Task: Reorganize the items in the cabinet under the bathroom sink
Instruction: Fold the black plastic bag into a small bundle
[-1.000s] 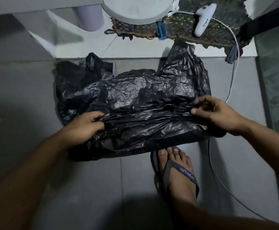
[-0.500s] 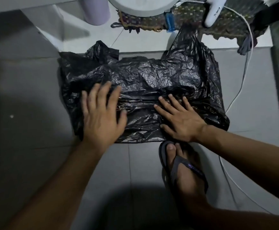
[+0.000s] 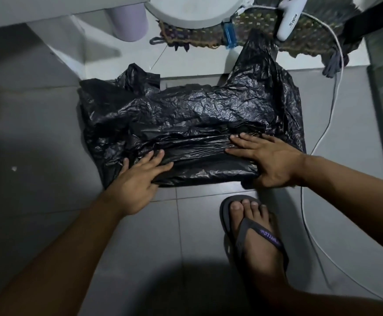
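A crumpled black plastic bag point(image 3: 197, 115) lies spread on the grey floor tiles, its near part folded over into a flatter band. My left hand point(image 3: 138, 179) rests flat on the band's left end, fingers apart. My right hand point(image 3: 270, 160) lies flat on the band's right end, fingers spread, thumb at the near edge. Neither hand grips the plastic. The cabinet itself is not in view.
Beyond the bag is a raised white tile step point(image 3: 186, 65) with a lavender cylinder point(image 3: 129, 21), a white round base point(image 3: 186, 10), a woven mat point(image 3: 265, 26), a blue lighter point(image 3: 229, 35) and a white device point(image 3: 290, 19) with a cable point(image 3: 332, 110). My sandalled foot point(image 3: 254, 236) stands close to the bag.
A second ago both hands pinched the bag's near edge. They folded it over, flattened on top, and now the left has slid toward me and the right toward the right end.
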